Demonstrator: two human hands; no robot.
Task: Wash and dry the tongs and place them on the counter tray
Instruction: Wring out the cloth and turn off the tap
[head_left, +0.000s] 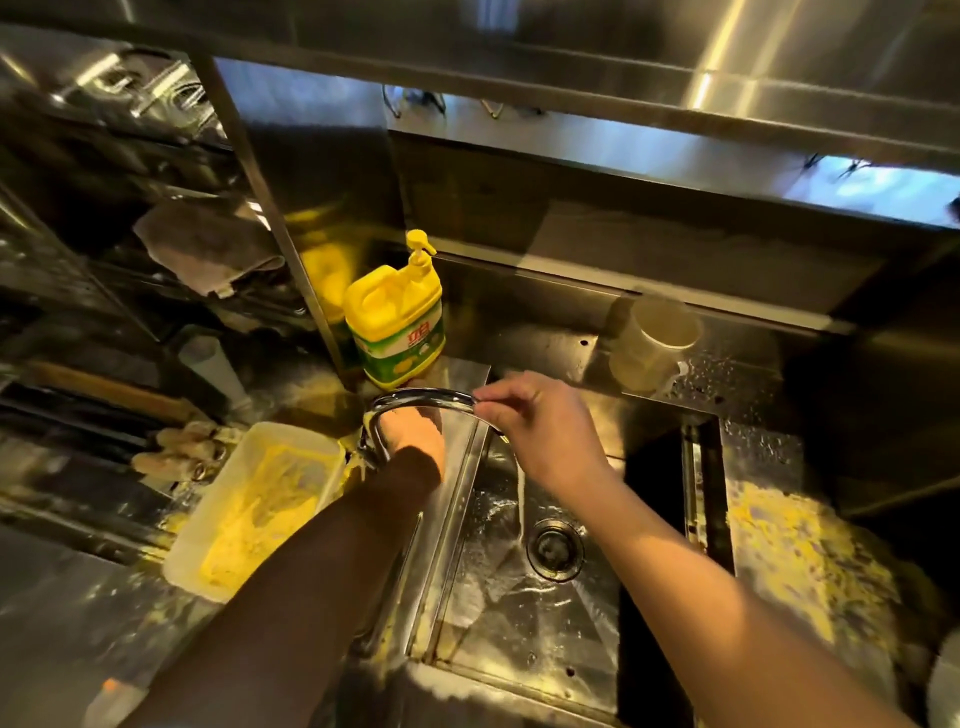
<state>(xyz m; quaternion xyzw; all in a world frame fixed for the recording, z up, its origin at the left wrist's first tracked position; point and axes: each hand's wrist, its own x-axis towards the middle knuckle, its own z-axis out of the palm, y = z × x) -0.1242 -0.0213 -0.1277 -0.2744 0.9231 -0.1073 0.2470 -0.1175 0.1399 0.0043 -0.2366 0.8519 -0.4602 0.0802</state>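
A grey cloth (208, 249) is seen draped on the steel racks at far left. Below it, a translucent plastic container (254, 504) with yellow residue is noted on the counter, just left of the sink edge. A yellow dish soap jug (397, 325) with a pump top is placed upright against the back corner, behind the faucet.

The left hand (413, 434), in a dark sleeve, is positioned behind the curved chrome faucet (421, 400), near its base. Its fingers are hidden by the spout, so how far they are closed, and on what, cannot be told.

The right hand (545, 421) is held over the sink (519, 623). Thumb and forefinger are pinched together at the outlet end of the spout; the other fingers are curled loosely. A thin metal piece is glimpsed under the hand, but whether it is part of the faucet or the tongs cannot be told. The tongs are not identified with certainty anywhere in view.

A stream of water (519, 499) is observed falling beside the drain (553, 548), and the basin floor is wet.

A pale plastic cup (652, 348) is recorded on the back ledge, tilted. Yellow splatter (800, 566) is spread over the counter at right.
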